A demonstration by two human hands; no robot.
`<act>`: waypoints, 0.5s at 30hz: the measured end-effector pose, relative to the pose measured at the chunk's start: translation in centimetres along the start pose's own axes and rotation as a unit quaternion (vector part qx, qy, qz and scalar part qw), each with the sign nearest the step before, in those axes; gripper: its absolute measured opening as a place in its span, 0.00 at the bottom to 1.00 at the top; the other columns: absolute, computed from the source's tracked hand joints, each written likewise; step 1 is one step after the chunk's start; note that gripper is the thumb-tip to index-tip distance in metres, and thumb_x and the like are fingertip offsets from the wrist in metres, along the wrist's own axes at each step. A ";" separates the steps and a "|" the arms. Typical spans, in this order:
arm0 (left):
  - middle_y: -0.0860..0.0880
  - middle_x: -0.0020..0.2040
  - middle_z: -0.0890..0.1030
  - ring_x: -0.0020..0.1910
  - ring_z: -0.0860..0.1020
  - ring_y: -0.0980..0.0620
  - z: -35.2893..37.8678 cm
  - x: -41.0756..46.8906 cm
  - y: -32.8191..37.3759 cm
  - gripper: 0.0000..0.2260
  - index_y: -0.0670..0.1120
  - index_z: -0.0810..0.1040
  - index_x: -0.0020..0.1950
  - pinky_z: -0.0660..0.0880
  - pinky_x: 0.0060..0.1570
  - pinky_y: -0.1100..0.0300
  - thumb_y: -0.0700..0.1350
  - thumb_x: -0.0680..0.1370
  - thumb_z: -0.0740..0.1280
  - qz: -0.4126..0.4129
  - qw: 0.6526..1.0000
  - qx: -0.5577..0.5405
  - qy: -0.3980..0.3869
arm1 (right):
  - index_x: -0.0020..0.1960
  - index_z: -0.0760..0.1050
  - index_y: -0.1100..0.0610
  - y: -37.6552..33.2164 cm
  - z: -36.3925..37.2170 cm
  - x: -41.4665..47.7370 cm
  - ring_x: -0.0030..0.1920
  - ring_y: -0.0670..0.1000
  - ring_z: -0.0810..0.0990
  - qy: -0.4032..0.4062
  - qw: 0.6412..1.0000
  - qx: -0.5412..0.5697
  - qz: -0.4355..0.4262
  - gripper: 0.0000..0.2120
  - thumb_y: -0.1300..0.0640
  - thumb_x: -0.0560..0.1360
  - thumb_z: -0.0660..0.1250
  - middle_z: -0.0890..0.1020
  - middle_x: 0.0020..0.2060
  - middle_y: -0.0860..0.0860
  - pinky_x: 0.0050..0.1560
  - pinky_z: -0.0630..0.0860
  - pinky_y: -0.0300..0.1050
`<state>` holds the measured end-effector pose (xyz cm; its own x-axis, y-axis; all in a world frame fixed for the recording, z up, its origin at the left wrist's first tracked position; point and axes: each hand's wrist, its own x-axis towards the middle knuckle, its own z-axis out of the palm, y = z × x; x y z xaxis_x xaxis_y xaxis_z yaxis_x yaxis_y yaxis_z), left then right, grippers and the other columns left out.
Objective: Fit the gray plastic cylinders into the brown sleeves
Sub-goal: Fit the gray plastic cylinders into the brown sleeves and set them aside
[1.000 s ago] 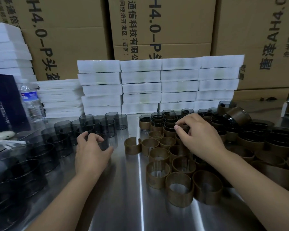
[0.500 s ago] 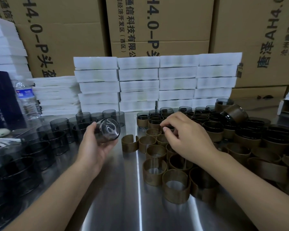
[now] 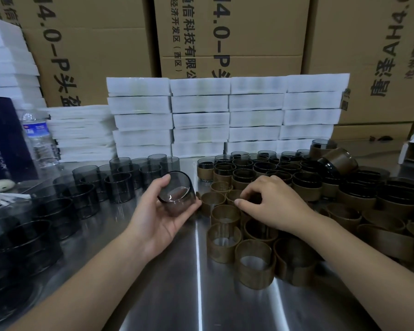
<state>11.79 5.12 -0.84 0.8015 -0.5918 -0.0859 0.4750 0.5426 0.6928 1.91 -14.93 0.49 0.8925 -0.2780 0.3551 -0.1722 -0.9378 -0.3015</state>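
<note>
- Two bare hands over the steel table point(image 3: 167, 295), and we see both clearly.
- Left hand point(image 3: 157, 216): fingers wrapped around one gray cylinder point(image 3: 176, 194), lifted off the table and tilted, closed bottom facing us.
- That cylinder sits just left of the loose sleeves, touching none that we can make out.
- Right hand point(image 3: 276, 203): fingers curled down, tips pinching at a brown sleeve point(image 3: 234, 195) in the cluster; we can't tell whether it's properly gripped, since the hand hides most of it.
- Empty brown sleeves point(image 3: 253, 266) stand upright in a tight group at centre right, touching each other.
- Bare gray cylinders point(image 3: 118, 187) stand in rows on the left side of the table, well apart from the sleeves.
- Finished pieces point(image 3: 306, 185), cylinder inside sleeve, are packed behind and right of the right hand; one point(image 3: 337, 161) lies tilted on top of the pile.
- Stacked white foam trays point(image 3: 225, 115) and cardboard boxes point(image 3: 225, 32) at the back; water bottle point(image 3: 40, 137) at far left.
</note>
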 end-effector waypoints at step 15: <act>0.33 0.51 0.82 0.46 0.83 0.34 0.3 -0.3 -0.8 0.22 0.41 0.76 0.55 0.81 0.30 0.58 0.52 0.66 0.70 0.001 0.997 0.063 -0.042 | 0.44 0.70 0.46 -2.5 0.0 -0.3 0.57 0.48 0.66 -0.046 0.994 0.061 -0.077 0.05 0.52 0.79 0.59 0.73 0.52 0.45 0.62 0.63 0.48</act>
<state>11.09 4.65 -1.11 0.7665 -0.6416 -0.0277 0.4193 0.4674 0.7783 2.05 -12.54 1.13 0.9395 -0.1085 0.3250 0.0156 -0.9340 -0.3569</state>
